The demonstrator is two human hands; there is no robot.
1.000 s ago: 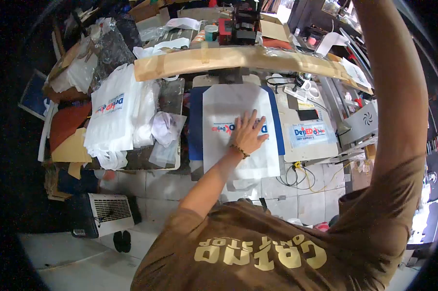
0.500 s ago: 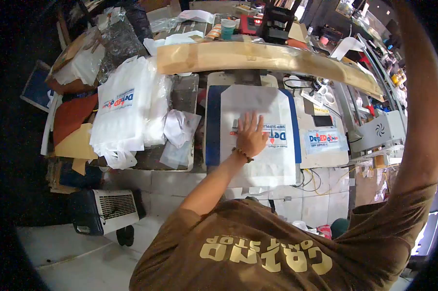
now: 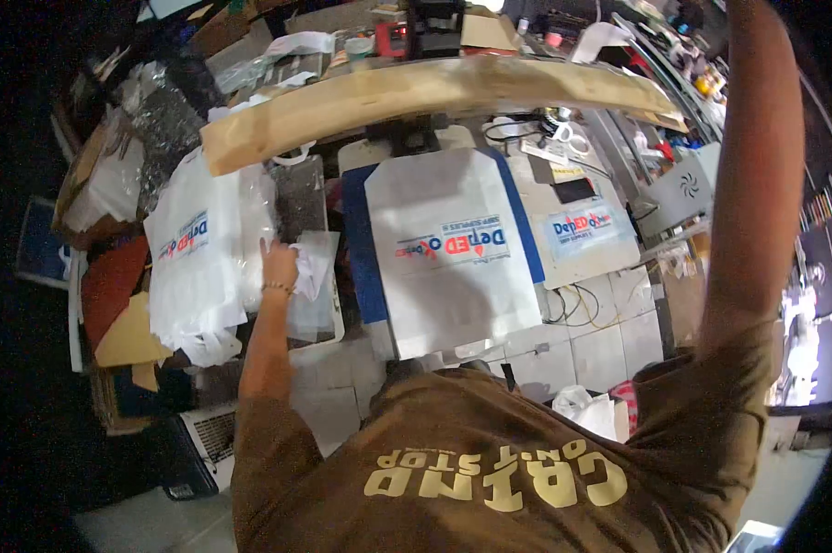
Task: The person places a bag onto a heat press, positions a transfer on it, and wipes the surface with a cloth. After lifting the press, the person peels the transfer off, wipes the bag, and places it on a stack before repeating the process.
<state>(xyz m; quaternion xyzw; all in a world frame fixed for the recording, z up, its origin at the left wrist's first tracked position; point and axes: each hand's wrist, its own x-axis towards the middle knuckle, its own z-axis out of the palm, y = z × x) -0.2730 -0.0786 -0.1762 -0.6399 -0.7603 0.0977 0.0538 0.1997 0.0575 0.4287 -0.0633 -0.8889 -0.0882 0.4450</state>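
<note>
My left hand (image 3: 281, 265) is over the right side of the bag stack, next to a crumpled white sheet (image 3: 311, 273). Its fingers point away from me, at least one stretched out, with nothing visibly held. White bags with a red and blue print form the stack (image 3: 184, 267). In front of me, one printed white bag (image 3: 453, 300) lies flat over a blue board (image 3: 368, 249), showing smooth with its print upside down. My right arm (image 3: 752, 184) is raised along the right side, and the hand is beyond the top edge of the view.
A long brown cardboard-like strip (image 3: 434, 88) spans the space beyond the bag. To the right lie a printed sheet (image 3: 582, 229), a dark phone-like object (image 3: 574, 190) and white scissors (image 3: 573, 138). A grey box with a fan vent (image 3: 688, 189) stands farther right.
My left hand has left the flat bag and moved left to the stack, so the whole print on the bag now shows. The view has shifted, and my right arm stays raised.
</note>
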